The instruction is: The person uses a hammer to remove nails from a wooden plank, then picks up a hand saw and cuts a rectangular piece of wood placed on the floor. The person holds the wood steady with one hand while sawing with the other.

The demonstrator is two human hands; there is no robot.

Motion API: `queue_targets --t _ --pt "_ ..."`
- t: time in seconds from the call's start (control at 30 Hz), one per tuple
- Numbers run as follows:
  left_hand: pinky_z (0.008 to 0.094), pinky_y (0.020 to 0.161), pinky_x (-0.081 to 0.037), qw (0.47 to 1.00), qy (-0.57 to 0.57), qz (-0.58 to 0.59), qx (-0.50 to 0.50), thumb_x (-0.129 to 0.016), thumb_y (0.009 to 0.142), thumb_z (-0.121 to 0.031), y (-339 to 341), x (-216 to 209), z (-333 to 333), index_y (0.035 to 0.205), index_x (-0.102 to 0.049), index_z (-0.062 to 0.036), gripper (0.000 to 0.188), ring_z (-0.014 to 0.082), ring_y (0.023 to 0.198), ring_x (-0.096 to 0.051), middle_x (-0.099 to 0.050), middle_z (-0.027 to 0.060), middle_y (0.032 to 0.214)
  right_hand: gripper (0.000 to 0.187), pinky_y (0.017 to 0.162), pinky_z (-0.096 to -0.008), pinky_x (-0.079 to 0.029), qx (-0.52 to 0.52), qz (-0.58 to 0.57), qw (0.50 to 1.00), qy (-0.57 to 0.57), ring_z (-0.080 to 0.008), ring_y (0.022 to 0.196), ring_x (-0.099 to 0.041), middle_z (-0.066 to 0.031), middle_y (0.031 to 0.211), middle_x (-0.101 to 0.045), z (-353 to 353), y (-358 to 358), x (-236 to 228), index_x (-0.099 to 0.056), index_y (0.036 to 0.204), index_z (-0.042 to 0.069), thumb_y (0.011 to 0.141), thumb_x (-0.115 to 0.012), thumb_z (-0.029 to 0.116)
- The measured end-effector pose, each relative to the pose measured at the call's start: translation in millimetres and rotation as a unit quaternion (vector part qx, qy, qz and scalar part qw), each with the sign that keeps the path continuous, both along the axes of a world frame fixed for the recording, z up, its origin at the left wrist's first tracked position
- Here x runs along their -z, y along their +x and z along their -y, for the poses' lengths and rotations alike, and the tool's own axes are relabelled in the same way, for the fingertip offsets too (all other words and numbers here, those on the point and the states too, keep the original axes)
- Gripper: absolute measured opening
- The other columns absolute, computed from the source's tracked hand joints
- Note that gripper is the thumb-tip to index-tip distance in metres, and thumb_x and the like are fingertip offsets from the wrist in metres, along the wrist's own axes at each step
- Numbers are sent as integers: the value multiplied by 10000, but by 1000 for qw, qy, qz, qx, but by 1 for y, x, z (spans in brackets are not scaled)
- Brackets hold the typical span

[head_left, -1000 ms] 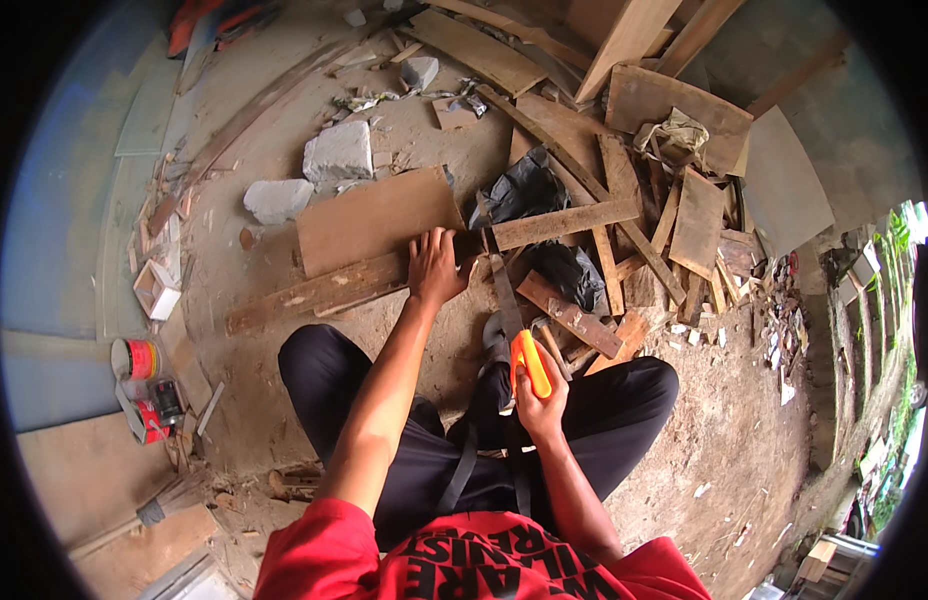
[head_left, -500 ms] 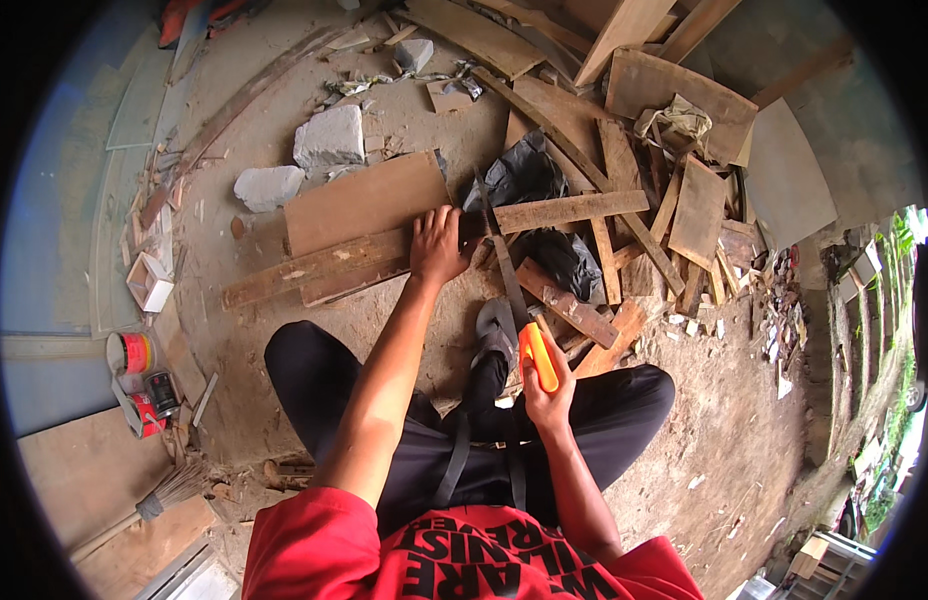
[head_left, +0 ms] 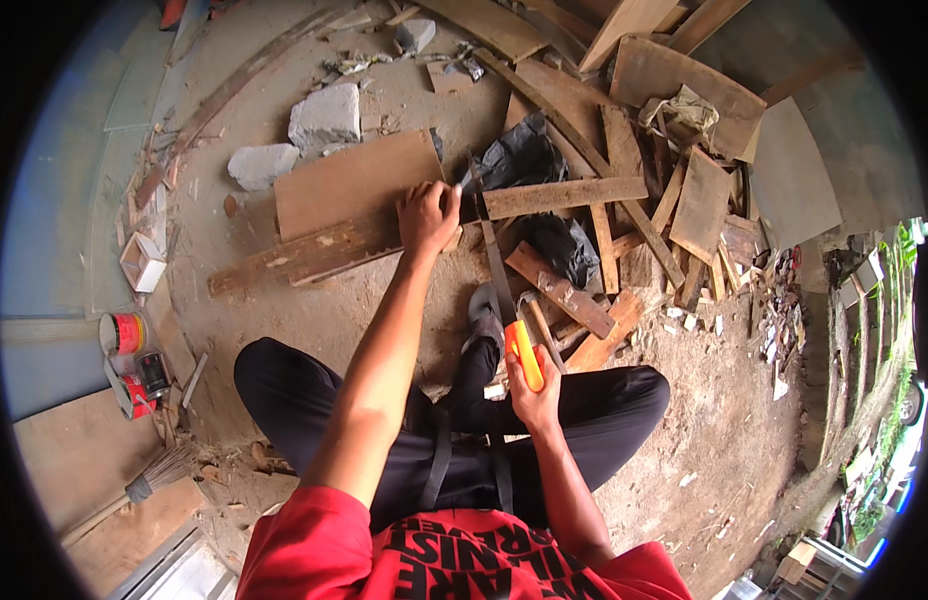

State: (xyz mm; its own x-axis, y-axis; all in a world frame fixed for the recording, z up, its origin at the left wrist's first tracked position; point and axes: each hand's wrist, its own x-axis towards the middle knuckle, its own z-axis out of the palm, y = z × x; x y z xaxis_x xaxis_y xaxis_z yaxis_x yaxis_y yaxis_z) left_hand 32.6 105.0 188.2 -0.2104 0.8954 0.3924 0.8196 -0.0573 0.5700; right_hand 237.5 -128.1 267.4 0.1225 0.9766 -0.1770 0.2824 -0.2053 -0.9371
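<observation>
My right hand [head_left: 537, 395] is wrapped round the orange-and-yellow handle of a handsaw [head_left: 496, 265], close to my right knee. The saw's long dark blade slants away from me and crosses a long wooden plank [head_left: 564, 196]. Just left of the blade, my left hand [head_left: 427, 218] is closed over the plank, fingers curled on its far side. Beneath and beyond that hand lies a flat brown board [head_left: 354, 185]. The plank's left part [head_left: 274, 262] rests along the near edge of this board. Where the blade meets the wood, a cut is too small to make out.
Beyond the board lie pale concrete blocks [head_left: 324, 115]. Loose boards and planks [head_left: 700, 205] are heaped at the far right, with black plastic [head_left: 524, 155] among them. Red-and-yellow cans [head_left: 124, 333] and a stick broom [head_left: 154, 480] are at the left. My sandalled foot [head_left: 484, 310] is near the blade.
The view has shifted slightly. My right hand has drawn the saw a little back toward me. The left hand stays on the plank, its fingers more curled.
</observation>
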Motion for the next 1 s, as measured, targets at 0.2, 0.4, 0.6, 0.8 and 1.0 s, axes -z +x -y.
queue_targets --t 0.2,0.4,0.6,0.8,1.0 --pt "468 805 -451 990 -39 -98 -89 -641 909 -346 13 7 -4 830 -607 -124 238 292 933 -628 -659 63 880 217 543 -260 -403 -1 18 1000 19 -52 606 -469 -9 643 -539 -6 -3 -6 -578 860 -12 944 -699 147" --pt "459 798 -450 986 -25 -140 -88 -606 930 -315 15 5 -1 838 -605 -107 227 289 915 -619 -651 68 888 187 557 -283 -423 34 -69 997 -25 -79 616 -501 -32 672 -547 -47 -10 12 -575 851 -11 934 -679 120" --pt "461 772 -449 984 -29 -141 -105 -598 948 -324 14 8 -1 834 -601 -108 245 291 893 -615 -649 67 869 160 541 -302 -434 5 -2 1000 4 -109 579 -525 -45 636 -546 3 7 28 -570 828 0 901 -679 90" --pt "469 774 -458 986 -37 -121 -105 -613 930 -307 16 4 -2 830 -600 -105 226 302 908 -625 -657 74 860 138 503 -222 -382 7 -34 999 11 -53 549 -487 13 641 -518 14 8 17 -531 828 21 925 -612 76" --pt "457 776 -451 984 -18 -146 -98 -602 922 -274 15 4 -6 840 -615 -112 182 284 915 -621 -652 66 860 141 552 -271 -417 25 -28 999 36 -86 608 -512 -20 674 -552 -72 -21 33 -581 872 -6 928 -662 94"
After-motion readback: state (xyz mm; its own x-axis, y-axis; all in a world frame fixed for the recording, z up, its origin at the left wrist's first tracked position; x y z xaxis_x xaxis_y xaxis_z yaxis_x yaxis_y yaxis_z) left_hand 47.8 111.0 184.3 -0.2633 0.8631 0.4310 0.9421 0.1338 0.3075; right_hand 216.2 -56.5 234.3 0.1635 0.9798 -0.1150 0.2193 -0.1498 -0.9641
